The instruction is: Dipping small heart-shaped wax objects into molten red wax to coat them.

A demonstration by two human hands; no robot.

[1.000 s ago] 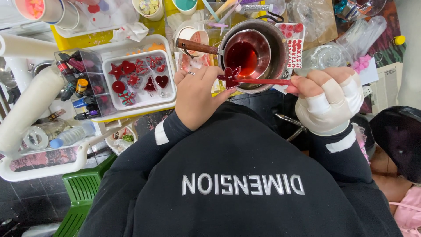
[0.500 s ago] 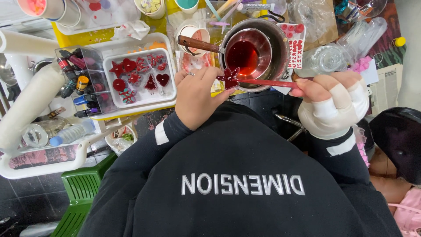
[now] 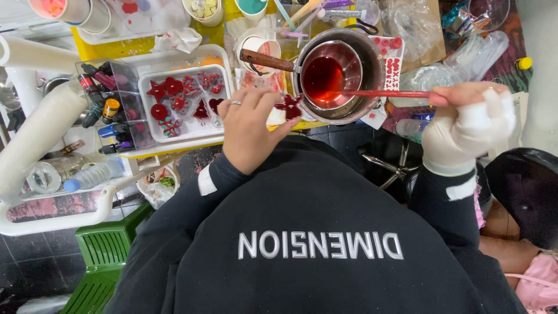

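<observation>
Since the earlier frame my right hand (image 3: pixel 465 125) slid outward, drawing the red stick (image 3: pixel 378 93) along the pot (image 3: pixel 340 75) | left hand (image 3: pixel 253 125) fingertips pinch red star piece (image 3: pixel 289 106) beside pot rim | star looks light, stiff, brittle: I'd grip edges | right fingers closed round stick end.

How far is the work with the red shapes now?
Done: several red shapes already lie in the white tray. In hand: the left hand holds a dark red star piece beside the small pot of red liquid, and the right hand, wrapped in white, holds a red stick that reaches into the pot. Left: this star is not yet in the tray.
</observation>
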